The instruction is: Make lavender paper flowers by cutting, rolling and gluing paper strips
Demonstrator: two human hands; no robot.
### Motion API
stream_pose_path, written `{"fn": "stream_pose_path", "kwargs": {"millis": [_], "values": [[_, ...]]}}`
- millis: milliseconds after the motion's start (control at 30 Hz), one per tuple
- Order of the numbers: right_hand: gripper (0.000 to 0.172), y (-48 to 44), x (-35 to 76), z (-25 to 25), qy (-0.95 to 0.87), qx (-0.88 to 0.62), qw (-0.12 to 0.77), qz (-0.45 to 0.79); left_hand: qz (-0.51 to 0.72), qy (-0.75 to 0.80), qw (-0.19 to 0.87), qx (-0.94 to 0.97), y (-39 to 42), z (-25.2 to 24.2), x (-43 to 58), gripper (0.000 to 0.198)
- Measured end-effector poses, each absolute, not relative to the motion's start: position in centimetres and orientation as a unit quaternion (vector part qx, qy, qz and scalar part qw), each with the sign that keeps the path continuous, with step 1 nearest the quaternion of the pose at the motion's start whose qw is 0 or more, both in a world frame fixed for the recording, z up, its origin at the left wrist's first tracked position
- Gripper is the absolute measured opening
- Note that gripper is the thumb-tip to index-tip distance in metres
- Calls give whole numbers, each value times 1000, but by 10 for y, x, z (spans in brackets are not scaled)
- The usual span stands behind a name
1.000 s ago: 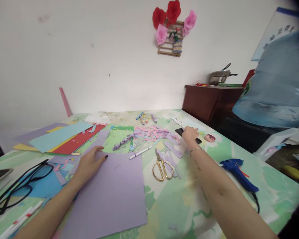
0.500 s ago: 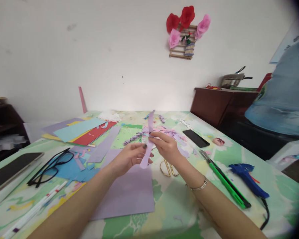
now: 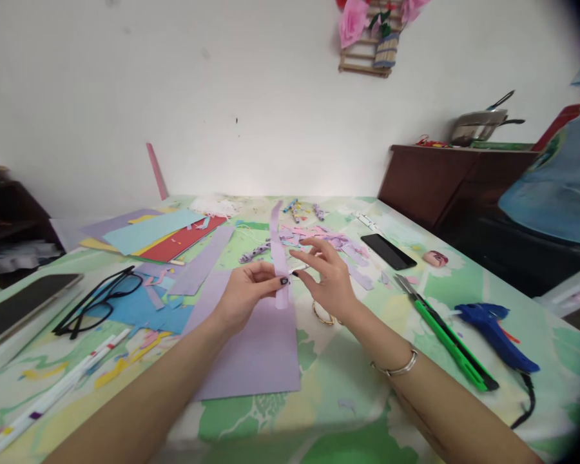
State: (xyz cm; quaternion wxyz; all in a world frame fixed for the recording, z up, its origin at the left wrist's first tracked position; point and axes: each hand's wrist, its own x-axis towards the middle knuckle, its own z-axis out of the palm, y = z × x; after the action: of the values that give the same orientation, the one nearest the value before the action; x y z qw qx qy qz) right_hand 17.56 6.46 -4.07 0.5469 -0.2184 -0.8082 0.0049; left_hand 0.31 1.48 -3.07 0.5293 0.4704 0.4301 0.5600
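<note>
My left hand (image 3: 245, 291) pinches a long light purple paper strip (image 3: 279, 248) near its lower end, thumb in front. The strip stands up from the fingers, its far end bending a little. My right hand (image 3: 329, 277) is just right of the strip, thumb and fingers apart. A thin white stick (image 3: 298, 268) shows between the strip and the right hand, close to the thumb; whether the thumb presses on it is hard to see. Beneath the hands lies a large purple paper sheet (image 3: 251, 361). Gold-handled scissors (image 3: 323, 314) lie partly hidden by the right hand.
On the right are a green utility knife (image 3: 447, 338), a blue glue gun (image 3: 497, 332) and a black phone (image 3: 389, 251). Black glasses (image 3: 99, 303), another phone (image 3: 26, 306) and coloured sheets (image 3: 149, 235) lie left. Paper scraps (image 3: 338, 238) are strewn behind the hands.
The right hand has let go of the strip and spread its fingers. The left hand now grips the strip's lower part, which stands more upright. The view has tilted down slightly.
</note>
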Motion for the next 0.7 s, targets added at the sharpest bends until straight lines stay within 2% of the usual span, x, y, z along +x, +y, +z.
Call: {"fn": "stream_pose_path", "kwargs": {"millis": [167,300,433,567,700], "values": [[20,45,170,-42,-844,-178,494,111,617,440,445,476,16,-30,-3,41],[13,41,166,-42,-823,-206,498,182,597,444,427,514,12,-29,0,29],[10,44,167,-41,-774,-238,497,311,585,441,410,544,9,-29,2,11],[6,48,167,-42,-688,-277,493,454,580,406,407,577,7,-30,-1,17],[5,49,168,-41,-654,-296,471,513,580,410,396,583,8,-32,-1,18]]}}
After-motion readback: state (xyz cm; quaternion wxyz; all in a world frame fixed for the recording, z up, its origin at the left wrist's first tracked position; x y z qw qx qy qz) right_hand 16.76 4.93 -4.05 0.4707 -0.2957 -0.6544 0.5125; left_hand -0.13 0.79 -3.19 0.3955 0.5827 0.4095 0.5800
